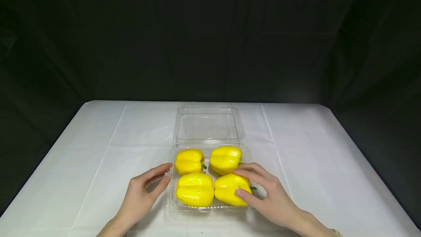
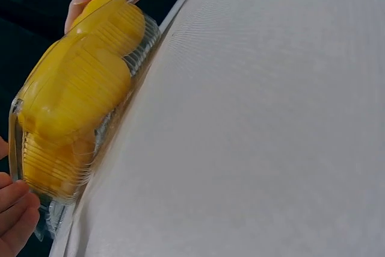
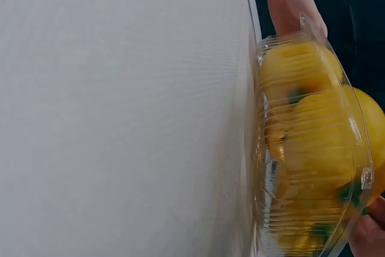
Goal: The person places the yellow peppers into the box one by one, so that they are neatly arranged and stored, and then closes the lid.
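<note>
Several yellow bell peppers sit in a clear plastic clamshell container (image 1: 210,208), its lid (image 1: 208,127) laid back behind the base. My right hand (image 1: 268,193) holds the front right bell pepper (image 1: 227,190), thumb on its near side and fingers over its far side, touching the back right bell pepper (image 1: 225,159). Along the container's left wall rests my left hand (image 1: 141,193), fingertips and thumb apart, with nothing between them. Nearest to it are the back left bell pepper (image 1: 188,161) and the front left bell pepper (image 1: 195,190). In the right wrist view, green stems show through the ribbed wall.
A white cloth covers the table (image 1: 85,156) under the container. Black curtains (image 1: 210,39) hang behind it and at both sides. The raised rim (image 2: 42,70) of the container stands around the peppers.
</note>
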The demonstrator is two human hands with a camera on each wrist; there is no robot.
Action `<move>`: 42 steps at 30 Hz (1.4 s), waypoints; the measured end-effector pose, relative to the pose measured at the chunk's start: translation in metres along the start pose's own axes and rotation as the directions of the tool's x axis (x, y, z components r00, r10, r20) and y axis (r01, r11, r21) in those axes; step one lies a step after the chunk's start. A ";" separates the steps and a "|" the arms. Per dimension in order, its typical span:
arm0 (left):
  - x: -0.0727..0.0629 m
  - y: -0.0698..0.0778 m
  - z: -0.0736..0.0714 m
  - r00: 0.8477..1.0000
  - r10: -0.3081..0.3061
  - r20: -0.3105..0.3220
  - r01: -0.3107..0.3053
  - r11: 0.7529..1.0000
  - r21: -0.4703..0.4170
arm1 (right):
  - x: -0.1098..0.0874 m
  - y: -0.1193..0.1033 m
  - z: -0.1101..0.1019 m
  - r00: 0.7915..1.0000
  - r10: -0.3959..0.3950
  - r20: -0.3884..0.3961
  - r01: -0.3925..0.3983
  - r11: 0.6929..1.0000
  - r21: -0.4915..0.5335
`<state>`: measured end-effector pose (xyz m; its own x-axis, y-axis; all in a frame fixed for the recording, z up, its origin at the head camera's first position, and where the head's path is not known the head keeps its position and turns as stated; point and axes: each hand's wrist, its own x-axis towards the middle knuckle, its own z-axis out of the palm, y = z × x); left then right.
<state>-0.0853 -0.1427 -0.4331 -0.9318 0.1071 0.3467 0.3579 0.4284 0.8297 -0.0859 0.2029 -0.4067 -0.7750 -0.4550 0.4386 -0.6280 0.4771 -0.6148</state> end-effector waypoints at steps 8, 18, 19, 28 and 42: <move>0.007 0.000 -0.003 1.000 -0.015 -0.027 0.015 1.000 -0.013 | 0.002 -0.001 0.001 0.998 -0.024 -0.059 0.025 0.999 0.026; 0.019 -0.005 -0.002 0.999 -0.035 -0.022 0.034 0.999 -0.038 | 0.006 0.007 -0.004 0.995 -0.003 -0.104 0.009 0.999 0.053; 0.021 -0.006 -0.002 0.999 -0.042 -0.017 0.041 0.998 -0.042 | 0.007 0.008 -0.005 0.995 0.016 -0.103 -0.011 0.999 0.053; 0.036 -0.010 0.003 0.994 -0.111 -0.003 0.110 0.992 -0.063 | 0.015 0.019 -0.009 0.980 0.135 -0.145 -0.121 0.987 0.102; 0.057 -0.013 0.013 0.982 -0.186 -0.033 0.178 0.969 -0.173 | 0.030 0.041 -0.007 0.939 0.262 -0.222 -0.232 0.960 0.154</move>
<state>-0.1441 -0.1302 -0.4294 -0.9797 -0.0041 0.2003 0.1912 0.2788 0.9411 -0.1355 0.2138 -0.4147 -0.9083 -0.1355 0.3958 -0.4125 0.4482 -0.7931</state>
